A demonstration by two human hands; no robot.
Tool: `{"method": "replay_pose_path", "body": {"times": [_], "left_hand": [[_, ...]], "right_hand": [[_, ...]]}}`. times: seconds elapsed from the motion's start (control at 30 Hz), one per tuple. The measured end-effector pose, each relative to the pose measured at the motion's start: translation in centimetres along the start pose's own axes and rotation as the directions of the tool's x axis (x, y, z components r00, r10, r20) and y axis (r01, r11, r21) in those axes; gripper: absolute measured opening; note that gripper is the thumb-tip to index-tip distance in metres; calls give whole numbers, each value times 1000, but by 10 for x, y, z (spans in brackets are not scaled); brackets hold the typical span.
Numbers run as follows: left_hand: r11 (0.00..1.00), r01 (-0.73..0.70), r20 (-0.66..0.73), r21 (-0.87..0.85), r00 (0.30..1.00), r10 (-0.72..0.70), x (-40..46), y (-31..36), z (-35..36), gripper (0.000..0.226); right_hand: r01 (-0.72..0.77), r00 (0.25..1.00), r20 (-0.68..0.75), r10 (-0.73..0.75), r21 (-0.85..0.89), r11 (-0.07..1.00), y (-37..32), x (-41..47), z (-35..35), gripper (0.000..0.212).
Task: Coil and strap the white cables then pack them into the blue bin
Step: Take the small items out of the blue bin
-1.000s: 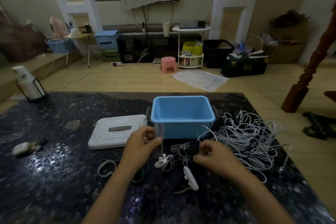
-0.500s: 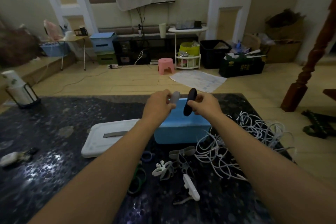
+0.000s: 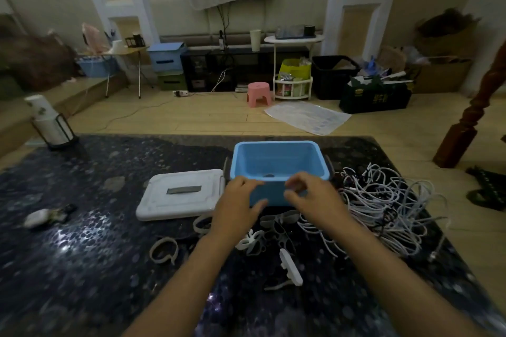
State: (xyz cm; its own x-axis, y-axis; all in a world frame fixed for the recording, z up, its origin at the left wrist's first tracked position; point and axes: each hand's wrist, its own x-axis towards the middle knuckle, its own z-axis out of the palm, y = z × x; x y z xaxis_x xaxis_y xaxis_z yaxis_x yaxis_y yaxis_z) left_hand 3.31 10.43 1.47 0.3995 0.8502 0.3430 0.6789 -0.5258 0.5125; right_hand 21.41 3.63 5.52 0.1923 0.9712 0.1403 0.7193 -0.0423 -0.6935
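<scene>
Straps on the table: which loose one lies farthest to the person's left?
The pale strap curled into an open loop, alone on the dark table left of the left forearm. The other straps cluster below the blue bin, nearer the cables.

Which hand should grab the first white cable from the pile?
Right. The right hand hovers at the blue bin next to the tangled white cables on that side. The left hand sits nearer the white lid and would probably need to cross over.
</scene>
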Motion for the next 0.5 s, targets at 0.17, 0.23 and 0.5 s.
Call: {"method": "replay_pose_path", "body": {"times": [0.17,0.23,0.5], "left_hand": [[990,142,249,-8,959,-135,-54,-9,28,42],[986,108,318,124,937,-143,-62,-13,35,47],[972,118,332,201,926,-181,-71,-24,41,43]], "right_hand": [[-34,985,149,90,-342,939,16,-48,30,29],[-18,981,168,95,-408,913,26,-58,41,35],[-47,957,249,146,-364,930,49,-67,65,35]]}}
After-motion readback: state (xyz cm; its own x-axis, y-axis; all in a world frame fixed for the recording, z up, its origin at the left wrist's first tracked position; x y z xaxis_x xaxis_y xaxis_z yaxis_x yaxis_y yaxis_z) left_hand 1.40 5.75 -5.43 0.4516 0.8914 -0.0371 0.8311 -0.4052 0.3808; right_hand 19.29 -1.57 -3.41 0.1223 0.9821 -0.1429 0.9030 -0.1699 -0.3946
